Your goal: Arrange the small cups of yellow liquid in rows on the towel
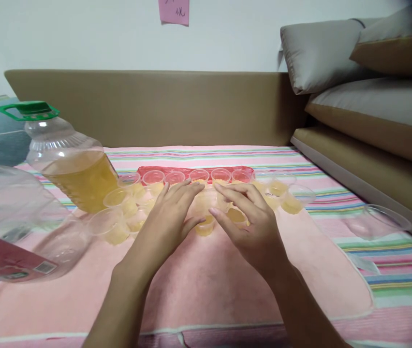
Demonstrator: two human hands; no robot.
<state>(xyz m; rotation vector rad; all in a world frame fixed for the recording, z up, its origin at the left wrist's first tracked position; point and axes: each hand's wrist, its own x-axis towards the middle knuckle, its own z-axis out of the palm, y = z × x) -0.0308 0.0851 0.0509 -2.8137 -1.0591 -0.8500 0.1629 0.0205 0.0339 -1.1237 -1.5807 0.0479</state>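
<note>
My left hand [171, 212] is stretched over a cluster of clear plastic cups holding yellow liquid, its fingers extended and the thumb apart. Opposite it, my right hand [251, 215] has its fingers reaching inward, thumb apart from them. Between the two hands stands a small cup [205, 228] of yellow liquid, its upper part overlapped by other clear cups. Whether any fingertip touches a cup is hard to make out. More filled cups lie to the left, such as a wide-rimmed cup [113, 229], and to the right, such as another cup [293, 203].
A big green-capped bottle [82, 176] of yellow liquid stands at the left. In front of it lies a clear bottle [61, 246] with a red label. An empty cup [380, 222] lies at right. Behind the cups is a red package [142, 173]. Cushions [376, 101] are stacked at right.
</note>
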